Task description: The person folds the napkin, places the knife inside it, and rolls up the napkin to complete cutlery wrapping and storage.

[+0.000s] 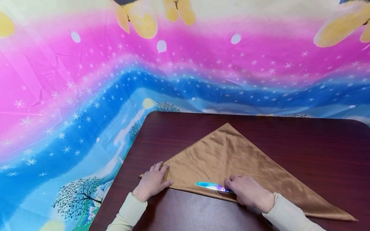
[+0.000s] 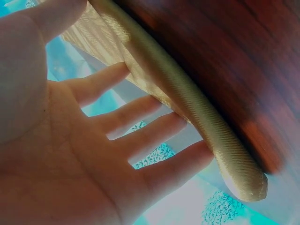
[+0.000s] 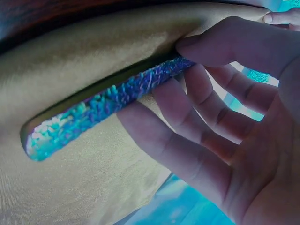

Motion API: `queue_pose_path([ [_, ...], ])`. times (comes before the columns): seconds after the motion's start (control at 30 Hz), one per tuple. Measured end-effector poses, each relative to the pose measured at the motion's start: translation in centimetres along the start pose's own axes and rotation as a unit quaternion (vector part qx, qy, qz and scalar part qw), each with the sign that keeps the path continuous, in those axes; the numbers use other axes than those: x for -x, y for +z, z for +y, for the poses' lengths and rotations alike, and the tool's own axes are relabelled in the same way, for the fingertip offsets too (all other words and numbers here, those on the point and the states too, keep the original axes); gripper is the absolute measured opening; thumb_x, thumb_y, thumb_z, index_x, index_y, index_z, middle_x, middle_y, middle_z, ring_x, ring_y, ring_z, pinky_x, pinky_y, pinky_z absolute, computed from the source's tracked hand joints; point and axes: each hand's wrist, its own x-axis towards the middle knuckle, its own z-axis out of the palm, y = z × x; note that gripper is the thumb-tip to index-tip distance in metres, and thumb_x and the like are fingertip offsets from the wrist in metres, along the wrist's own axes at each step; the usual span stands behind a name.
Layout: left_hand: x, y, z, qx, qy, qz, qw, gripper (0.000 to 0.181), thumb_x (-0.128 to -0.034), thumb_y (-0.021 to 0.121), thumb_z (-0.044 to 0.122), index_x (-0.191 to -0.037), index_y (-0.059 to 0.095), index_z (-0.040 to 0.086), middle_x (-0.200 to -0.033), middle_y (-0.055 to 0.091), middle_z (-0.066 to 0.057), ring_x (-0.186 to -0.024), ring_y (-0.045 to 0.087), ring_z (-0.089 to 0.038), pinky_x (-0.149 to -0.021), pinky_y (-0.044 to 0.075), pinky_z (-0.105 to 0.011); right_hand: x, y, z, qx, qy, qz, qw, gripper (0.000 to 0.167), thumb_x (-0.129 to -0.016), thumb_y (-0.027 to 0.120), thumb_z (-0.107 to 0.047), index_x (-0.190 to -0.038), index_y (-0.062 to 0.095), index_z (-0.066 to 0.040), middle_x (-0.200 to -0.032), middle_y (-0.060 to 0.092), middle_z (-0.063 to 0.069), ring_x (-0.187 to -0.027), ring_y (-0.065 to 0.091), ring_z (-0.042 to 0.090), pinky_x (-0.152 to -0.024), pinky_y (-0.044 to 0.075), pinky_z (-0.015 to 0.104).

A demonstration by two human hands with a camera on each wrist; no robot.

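Observation:
A satin, golden-brown cloth napkin (image 1: 202,157) lies folded into a triangle, with its long edge toward me and its peak pointing away. My left hand (image 1: 153,179) rests on its left corner; in the left wrist view the extended fingers (image 2: 136,110) touch the napkin (image 2: 187,93) near a rounded fold. With my right hand (image 1: 250,191) I hold a shiny iridescent table knife (image 1: 212,186) close to the long edge. Its blade points left along the cloth. The right wrist view shows the textured handle (image 3: 93,112) between thumb and fingers; the covered middle of the knife is hidden.
The dark reddish-brown table (image 1: 306,144) has rounded far corners. Behind it and along its left side hangs a pink and blue printed backdrop (image 1: 185,64) with snowflakes and trees.

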Motion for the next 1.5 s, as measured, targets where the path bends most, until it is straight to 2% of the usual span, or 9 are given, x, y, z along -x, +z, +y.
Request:
queue_pose_path([
  [0.17, 0.0, 0.0, 0.0, 0.005, 0.001, -0.001, 1.0, 0.061, -0.0865, 0.068, 0.045, -0.134, 0.053, 0.009, -0.141, 0.047, -0.02, -0.126, 0.049, -0.04, -0.088, 0.047, -0.061, 0.0, -0.1, 0.0, -0.01, -0.003, -0.005, 0.9999, 0.03, -0.066, 0.067, 0.004, -0.079, 0.051, -0.018, -0.068, 0.047, -0.006, -0.056, 0.047, 0.014, -0.047, 0.036, 0.027],
  [0.6, 0.0, 0.1, -0.1, 0.004, 0.005, 0.008, 1.0, 0.061, -0.0857, 0.069, 0.044, -0.134, 0.054, 0.009, -0.14, 0.047, -0.021, -0.125, 0.049, -0.04, -0.087, 0.048, -0.06, 0.0, 0.0, 0.0, 0.004, -0.01, 0.003, 0.9999, 0.032, -0.066, 0.067, 0.004, -0.079, 0.051, -0.02, -0.069, 0.046, -0.007, -0.057, 0.049, 0.015, -0.047, 0.036, 0.028],
  [0.83, 0.0, 0.0, -0.1, 0.007, 0.004, 0.007, 0.9999, 0.061, -0.0856, 0.069, 0.044, -0.133, 0.054, 0.009, -0.14, 0.047, -0.021, -0.125, 0.049, -0.04, -0.088, 0.047, -0.061, 0.1, -0.2, 0.3, -0.028, -0.002, -0.003, 0.9996, 0.031, -0.065, 0.068, 0.003, -0.08, 0.054, -0.021, -0.07, 0.047, -0.009, -0.057, 0.049, 0.012, -0.048, 0.036, 0.026],
  [1.07, 0.0, 0.0, -0.1, 0.01, 0.003, 0.006, 0.9999, 0.061, -0.0855, 0.069, 0.044, -0.133, 0.054, 0.009, -0.141, 0.047, -0.021, -0.125, 0.049, -0.04, -0.087, 0.047, -0.061, 0.6, -0.8, 1.5, -0.067, 0.047, -0.028, 0.9962, 0.024, -0.074, 0.073, -0.014, -0.078, 0.051, -0.023, -0.072, 0.041, -0.014, -0.057, 0.038, 0.003, -0.049, 0.033, 0.023],
  [1.27, 0.0, 0.0, 0.0, 0.01, 0.003, 0.003, 0.9999, 0.061, -0.0856, 0.069, 0.044, -0.134, 0.054, 0.009, -0.141, 0.047, -0.021, -0.125, 0.049, -0.04, -0.086, 0.048, -0.061, 1.4, -1.4, 3.3, -0.068, 0.106, -0.056, 0.9904, 0.022, -0.079, 0.074, -0.018, -0.082, 0.052, -0.023, -0.074, 0.042, -0.012, -0.056, 0.04, 0.005, -0.048, 0.034, 0.027],
  [1.5, 0.1, -0.1, 0.0, 0.01, 0.003, 0.0, 0.9999, 0.061, -0.0856, 0.069, 0.043, -0.134, 0.054, 0.009, -0.141, 0.047, -0.021, -0.125, 0.049, -0.041, -0.086, 0.047, -0.061, 2.9, -1.8, 5.2, -0.078, 0.171, -0.081, 0.9788, 0.019, -0.081, 0.075, -0.021, -0.088, 0.057, -0.02, -0.081, 0.045, -0.006, -0.06, 0.04, 0.008, -0.051, 0.034, 0.027],
])
